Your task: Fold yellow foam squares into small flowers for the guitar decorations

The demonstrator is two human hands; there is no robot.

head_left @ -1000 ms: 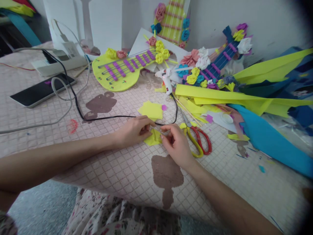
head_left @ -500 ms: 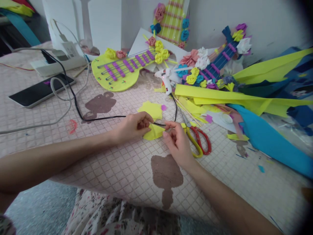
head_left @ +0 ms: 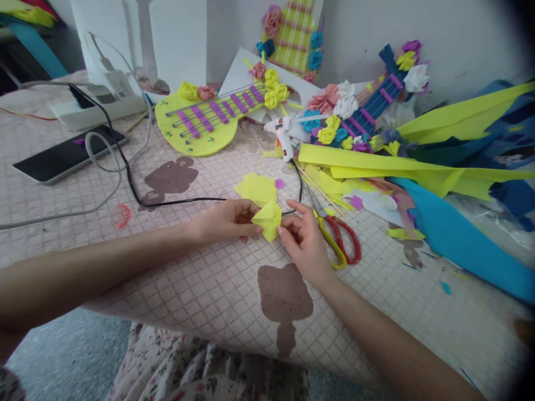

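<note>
Between my two hands is a small folded piece of yellow paper (head_left: 268, 220), its creases and pointed corners showing. My left hand (head_left: 232, 220) pinches its left side between thumb and fingers. On the paper's right edge, the thumb and a finger of my right hand (head_left: 304, 236) close, with the index finger raised. Just beyond lies a stack of yellow paper pieces (head_left: 256, 187), partly behind the folded one. Scissors with red and yellow handles (head_left: 345, 239) rest right beside my right hand. A white glue gun (head_left: 283, 136) stands farther back, its black cord running behind my hands.
A yellow paper guitar (head_left: 200, 125) lies at the back, and a blue one (head_left: 371, 106) leans to its right. Yellow strips (head_left: 376, 161) and a blue strip (head_left: 460, 239) spread at right. Left are a phone (head_left: 62, 159) and a power strip (head_left: 96, 111).
The yellow paper has turned from a flat, low fold to a more upright, pointed shape facing me. My left fingers have shifted down its side; my right hand has stayed nearly in place.
</note>
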